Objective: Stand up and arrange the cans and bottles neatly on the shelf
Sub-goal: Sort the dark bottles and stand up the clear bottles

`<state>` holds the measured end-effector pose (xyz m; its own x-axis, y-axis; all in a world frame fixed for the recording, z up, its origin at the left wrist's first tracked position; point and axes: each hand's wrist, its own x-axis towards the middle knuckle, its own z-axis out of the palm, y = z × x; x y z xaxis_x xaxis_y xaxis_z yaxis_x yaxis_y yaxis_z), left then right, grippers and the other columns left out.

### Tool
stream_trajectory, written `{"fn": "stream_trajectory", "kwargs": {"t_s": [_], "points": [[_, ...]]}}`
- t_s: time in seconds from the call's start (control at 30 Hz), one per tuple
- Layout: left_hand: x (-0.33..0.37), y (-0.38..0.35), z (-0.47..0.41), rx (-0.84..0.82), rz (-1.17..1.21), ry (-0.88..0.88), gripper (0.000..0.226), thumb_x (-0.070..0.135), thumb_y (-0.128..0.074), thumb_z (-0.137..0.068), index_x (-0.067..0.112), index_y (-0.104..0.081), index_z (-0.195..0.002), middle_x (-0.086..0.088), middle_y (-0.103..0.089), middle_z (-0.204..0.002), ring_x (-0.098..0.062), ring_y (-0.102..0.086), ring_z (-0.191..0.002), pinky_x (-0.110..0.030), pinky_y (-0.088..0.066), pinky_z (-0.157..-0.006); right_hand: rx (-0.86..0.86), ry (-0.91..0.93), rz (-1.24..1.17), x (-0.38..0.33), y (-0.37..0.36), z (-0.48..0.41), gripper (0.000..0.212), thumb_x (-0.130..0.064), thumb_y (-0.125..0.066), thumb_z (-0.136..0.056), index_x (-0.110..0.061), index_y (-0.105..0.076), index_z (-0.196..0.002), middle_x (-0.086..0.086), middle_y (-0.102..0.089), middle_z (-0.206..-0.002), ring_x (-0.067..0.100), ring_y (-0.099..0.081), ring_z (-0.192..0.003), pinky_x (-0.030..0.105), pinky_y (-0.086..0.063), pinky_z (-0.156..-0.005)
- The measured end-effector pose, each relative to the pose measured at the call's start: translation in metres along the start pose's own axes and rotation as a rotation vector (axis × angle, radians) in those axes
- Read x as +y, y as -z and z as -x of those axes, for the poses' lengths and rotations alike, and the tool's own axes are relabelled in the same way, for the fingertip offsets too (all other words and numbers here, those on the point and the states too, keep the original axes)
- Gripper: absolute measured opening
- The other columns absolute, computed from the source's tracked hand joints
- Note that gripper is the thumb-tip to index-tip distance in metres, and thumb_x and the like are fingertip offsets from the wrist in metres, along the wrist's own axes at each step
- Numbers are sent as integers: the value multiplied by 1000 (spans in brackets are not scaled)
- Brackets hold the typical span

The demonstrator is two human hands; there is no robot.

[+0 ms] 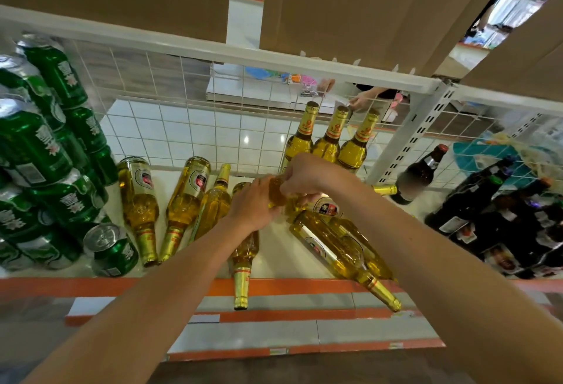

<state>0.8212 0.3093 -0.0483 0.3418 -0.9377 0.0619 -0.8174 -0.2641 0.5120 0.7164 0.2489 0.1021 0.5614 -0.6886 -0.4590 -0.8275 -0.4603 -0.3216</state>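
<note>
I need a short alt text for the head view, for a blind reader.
The left hand and right hand grip one golden bottle over a shelf where other bottles lie flat. Three upright bottles stand at the back, green cans are stacked left, dark bottles right.

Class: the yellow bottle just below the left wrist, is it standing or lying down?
Lying down. The bottle rests on its side on the shelf, its gold neck overhanging the orange front edge.
</note>
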Motion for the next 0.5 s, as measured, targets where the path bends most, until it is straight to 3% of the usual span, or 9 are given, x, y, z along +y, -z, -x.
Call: {"fn": "stream_trajectory", "kwargs": {"t_s": [0.17,0.27,0.37,0.5], "points": [[5,3,-18,48,163,52,76,47,-75,-81,23,-36,-142,-2,-58,-127,-24,-57,-118,-44,-52,-98,87,56,40,1,26,-23,20,-21,-65,-85,-3,-71,-94,7,-74,-66,16,-71,-57,21,-55,-51],[3,4,-31,55,236,109,73,48,-76,-79,23,-40,-137,-1,-60,-122,-23,-61,-113,-38,-52,-94,137,142,25,2,38,-37,19,-19,-64,-89,-2,-71,-93,8,-74,-71,17,-74,-64,28,-62,-64],[0,7,-44,53,251,182,70,50,-73,-83,21,-41,-138,-2,-61,-128,-23,-59,-117,-35,-46,-93,273,214,17,1,46,-56,15,-19,-67,-88,-3,-67,-89,7,-71,-77,20,-73,-69,30,-57,-60],[2,12,-59,37,260,265,65,47,-70,-87,14,-43,-137,-7,-59,-132,-29,-57,-122,-36,-45,-95,454,245,-9,-1,49,-79,23,-23,-67,-89,-10,-61,-108,6,-63,-98,22,-66,-82,34,-55,-66]]}}
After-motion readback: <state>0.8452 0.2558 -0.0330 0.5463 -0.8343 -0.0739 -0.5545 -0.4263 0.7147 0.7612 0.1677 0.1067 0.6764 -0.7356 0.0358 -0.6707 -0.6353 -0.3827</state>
